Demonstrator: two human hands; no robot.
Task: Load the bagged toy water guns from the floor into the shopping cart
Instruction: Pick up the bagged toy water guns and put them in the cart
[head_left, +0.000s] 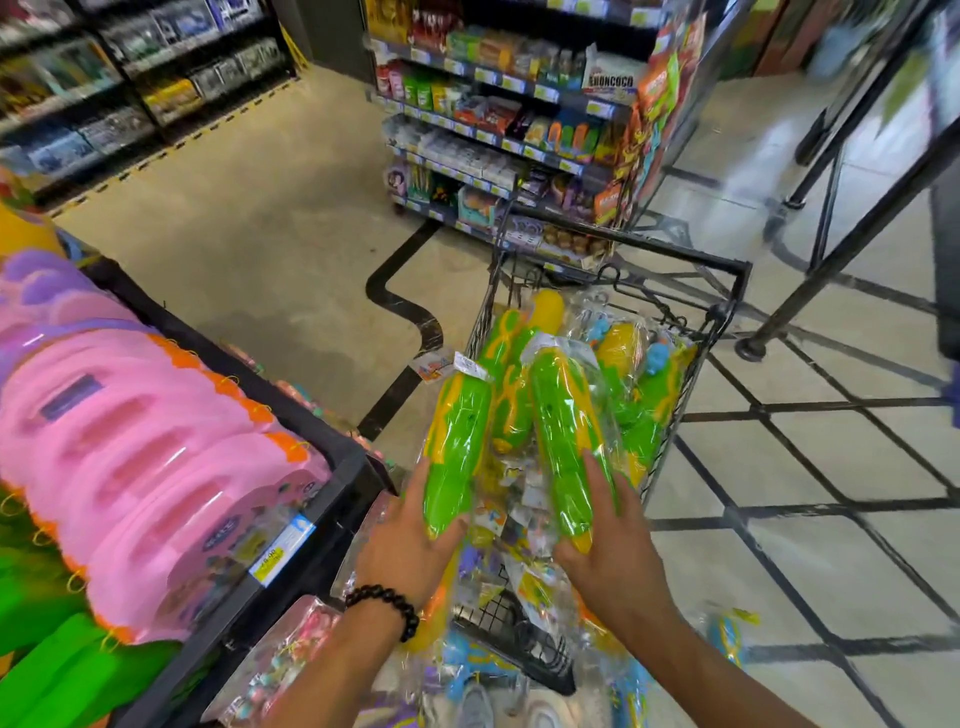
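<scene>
Two green-and-yellow toy water guns in clear bags are held over the black wire shopping cart (727, 270). My left hand (405, 540) grips the lower end of the left bagged gun (457, 441). My right hand (613, 545) grips the lower end of the right bagged gun (566, 441). Both guns point away from me into the cart's basket. Several more bagged guns (623, 358) lie inside the cart. More bagged toys (727, 634) rest on the floor near my feet, partly hidden by my arms.
A low display bin (343, 467) with pink toys (156, 447) stands close on my left. Stocked shelves (509, 130) rise beyond the cart. Black metal rack legs (831, 249) slant at right. Tiled floor (270, 249) stretches ahead left.
</scene>
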